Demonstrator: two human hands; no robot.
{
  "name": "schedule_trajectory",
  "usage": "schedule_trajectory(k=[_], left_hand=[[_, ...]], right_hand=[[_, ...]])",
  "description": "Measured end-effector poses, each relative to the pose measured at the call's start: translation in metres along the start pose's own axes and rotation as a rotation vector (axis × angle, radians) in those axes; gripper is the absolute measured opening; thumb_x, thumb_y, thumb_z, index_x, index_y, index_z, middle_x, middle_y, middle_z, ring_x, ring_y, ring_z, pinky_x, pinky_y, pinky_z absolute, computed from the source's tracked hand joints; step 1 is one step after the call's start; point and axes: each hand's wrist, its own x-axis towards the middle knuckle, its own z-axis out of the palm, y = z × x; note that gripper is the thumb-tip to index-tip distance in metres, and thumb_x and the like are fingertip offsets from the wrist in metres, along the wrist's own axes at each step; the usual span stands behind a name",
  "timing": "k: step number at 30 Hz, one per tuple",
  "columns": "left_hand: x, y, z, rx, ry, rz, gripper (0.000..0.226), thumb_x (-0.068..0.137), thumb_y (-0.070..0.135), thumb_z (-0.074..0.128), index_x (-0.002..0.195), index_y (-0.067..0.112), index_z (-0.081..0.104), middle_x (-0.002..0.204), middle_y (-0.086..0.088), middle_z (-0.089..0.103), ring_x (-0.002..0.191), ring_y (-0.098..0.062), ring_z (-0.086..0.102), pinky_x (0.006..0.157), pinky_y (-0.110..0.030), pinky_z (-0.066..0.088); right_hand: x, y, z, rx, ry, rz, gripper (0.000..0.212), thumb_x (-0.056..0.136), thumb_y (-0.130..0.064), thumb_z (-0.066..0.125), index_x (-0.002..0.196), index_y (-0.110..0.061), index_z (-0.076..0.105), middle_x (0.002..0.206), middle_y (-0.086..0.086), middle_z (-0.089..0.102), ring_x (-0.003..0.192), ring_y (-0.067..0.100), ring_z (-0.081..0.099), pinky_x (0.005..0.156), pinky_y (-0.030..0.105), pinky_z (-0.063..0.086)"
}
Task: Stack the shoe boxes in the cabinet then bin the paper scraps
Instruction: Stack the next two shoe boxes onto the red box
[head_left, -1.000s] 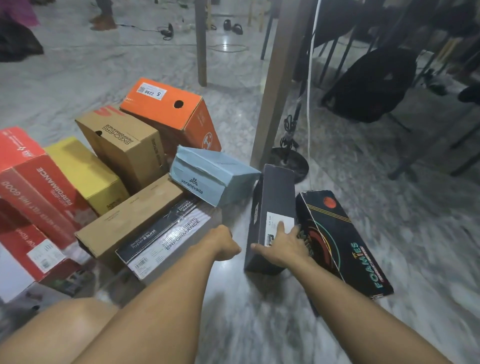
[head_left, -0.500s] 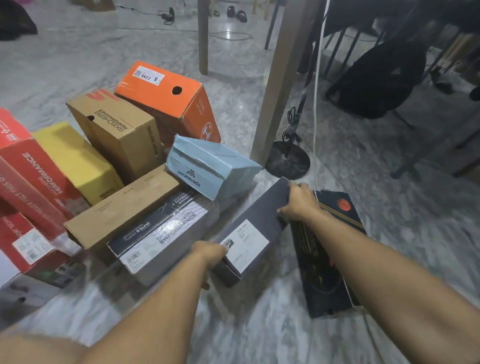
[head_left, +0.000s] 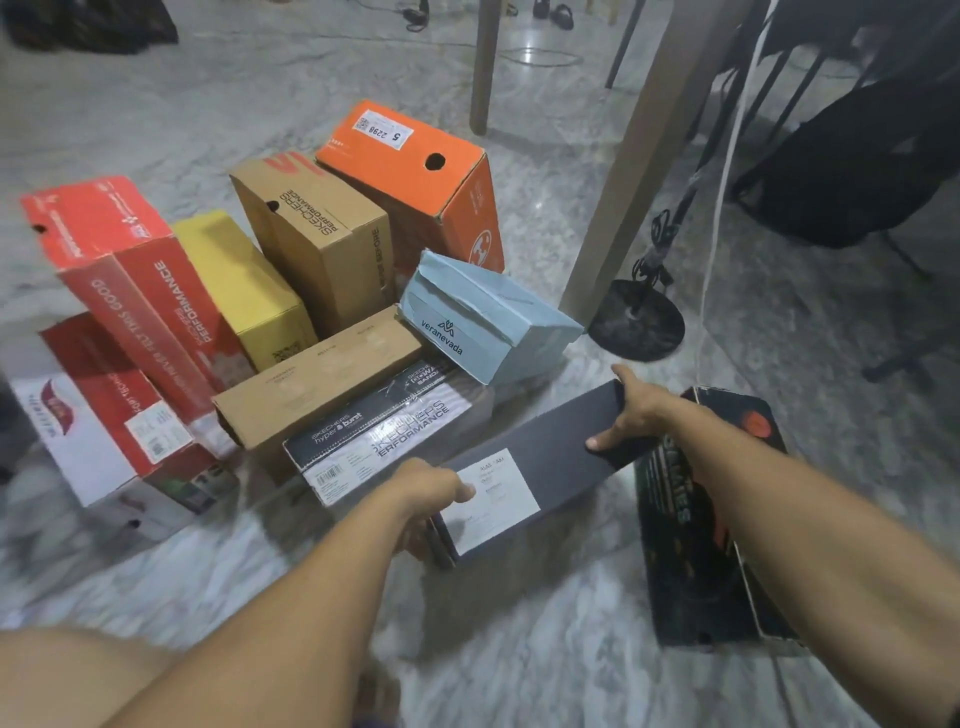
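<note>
Currently, step in hand: lifting one shoe box from the floor pile, judged as the start of carrying it to the cabinet; no cabinet, bin or paper scraps appear in view.
Far left: red and white boxes (head_left: 104, 431) and a tall red box (head_left: 140, 291) lean together on the marble floor (head_left: 519, 649).
Left of centre: a yellow box (head_left: 244, 291), two brown boxes, an orange box (head_left: 415, 171) and a light blue box (head_left: 483, 322) crowd close, all shut, contents hidden.
Left hand (head_left: 431, 499): fingers clamped on the near end of the dark grey box (head_left: 545, 457), thumb on its white label.
Dark grey box: held tilted, lid shut, contents unseen, just beside a grey Skechers box (head_left: 374, 441).
Right hand (head_left: 634, 410): fingers clamped over the far end.
Right: a black patterned box (head_left: 701, 571) lies flat on the floor.
Next move: probably raising the box level and turning toward the cabinet.
</note>
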Motion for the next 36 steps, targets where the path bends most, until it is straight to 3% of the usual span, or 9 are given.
schedule_trajectory(k=[2, 5, 8, 15, 19, 26, 29, 31, 36], left_hand=[[-0.011, -0.003, -0.009, 0.094, -0.01, -0.021, 0.054, 0.088, 0.021, 0.068, 0.129, 0.001, 0.039, 0.121, -0.022, 0.05, 0.101, -0.044, 0.058, 0.081, -0.056, 0.054], [-0.032, -0.004, -0.02, 0.148, -0.028, -0.037, 0.061, 0.086, 0.025, 0.072, 0.13, -0.001, 0.039, 0.105, -0.017, 0.051, 0.103, -0.048, 0.059, 0.081, -0.061, 0.053], [-0.063, 0.001, -0.031, 0.219, -0.047, -0.038, 0.073, 0.084, 0.033, 0.073, 0.138, 0.001, 0.034, 0.134, -0.024, 0.045, 0.107, -0.046, 0.058, 0.081, -0.059, 0.054], [-0.135, 0.003, -0.077, 0.264, 0.035, -0.002, 0.079, 0.079, 0.048, 0.073, 0.14, 0.011, 0.039, 0.139, -0.024, 0.045, 0.084, -0.033, 0.062, 0.07, -0.049, 0.055], [-0.167, -0.012, -0.119, 0.212, 0.15, 0.061, 0.098, 0.059, 0.05, 0.085, 0.137, 0.006, 0.043, 0.132, -0.026, 0.05, 0.103, -0.045, 0.06, 0.083, -0.062, 0.051], [-0.225, -0.042, -0.176, -0.054, 0.507, 0.292, 0.034, 0.079, 0.021, 0.079, 0.104, 0.002, 0.065, 0.089, -0.013, 0.067, 0.073, -0.026, 0.065, 0.059, -0.04, 0.058], [-0.244, -0.064, -0.199, -0.148, 0.647, 0.347, 0.03, 0.078, 0.025, 0.079, 0.097, 0.006, 0.066, 0.092, -0.015, 0.07, 0.07, -0.027, 0.065, 0.057, -0.038, 0.055], [-0.256, -0.083, -0.213, -0.25, 0.7, 0.354, 0.034, 0.078, 0.034, 0.077, 0.098, 0.008, 0.066, 0.092, -0.014, 0.07, 0.077, -0.028, 0.067, 0.063, -0.042, 0.059], [-0.282, -0.141, -0.246, -0.561, 0.855, 0.299, 0.055, 0.075, 0.039, 0.079, 0.114, 0.005, 0.062, 0.117, -0.016, 0.062, 0.114, -0.035, 0.055, 0.069, -0.059, 0.057]], right_hand=[[-0.013, -0.003, -0.005, 0.029, -0.007, -0.032, 0.109, 0.059, -0.04, 0.091, 0.147, -0.022, 0.03, 0.143, 0.009, 0.044, 0.122, 0.032, 0.05, 0.098, 0.04, 0.046], [-0.035, -0.008, -0.016, 0.077, -0.045, -0.043, 0.079, 0.064, -0.033, 0.09, 0.13, -0.021, 0.047, 0.125, 0.008, 0.05, 0.09, 0.026, 0.06, 0.075, 0.045, 0.059], [-0.061, -0.012, -0.034, 0.092, -0.03, -0.066, 0.07, 0.064, -0.032, 0.09, 0.121, -0.022, 0.052, 0.118, 0.007, 0.051, 0.081, 0.021, 0.059, 0.057, 0.037, 0.057], [-0.149, -0.04, -0.08, 0.085, -0.046, -0.164, 0.075, 0.062, -0.03, 0.091, 0.125, -0.016, 0.053, 0.108, 0.009, 0.058, 0.088, 0.033, 0.067, 0.063, 0.052, 0.06], [-0.193, -0.072, -0.092, 0.19, -0.031, -0.299, 0.067, 0.067, -0.018, 0.088, 0.126, -0.027, 0.059, 0.107, 0.008, 0.063, 0.068, 0.031, 0.071, 0.05, 0.044, 0.058], [-0.229, -0.153, -0.097, 0.24, 0.157, -0.518, 0.046, 0.067, -0.015, 0.089, 0.108, -0.022, 0.069, 0.087, 0.014, 0.072, 0.059, 0.022, 0.07, 0.054, 0.037, 0.059], [-0.238, -0.194, -0.093, 0.251, 0.18, -0.594, 0.053, 0.049, -0.023, 0.096, 0.096, -0.024, 0.072, 0.091, 0.017, 0.07, 0.063, 0.03, 0.072, 0.059, 0.053, 0.06], [-0.243, -0.222, -0.087, 0.228, 0.196, -0.64, 0.058, 0.039, -0.029, 0.097, 0.091, -0.026, 0.072, 0.091, 0.017, 0.07, 0.06, 0.035, 0.071, 0.063, 0.064, 0.056], [-0.268, -0.29, -0.05, 0.242, 0.18, -0.812, 0.045, 0.058, -0.009, 0.092, 0.096, -0.017, 0.07, 0.079, 0.02, 0.07, 0.049, 0.03, 0.068, 0.048, 0.044, 0.059]])
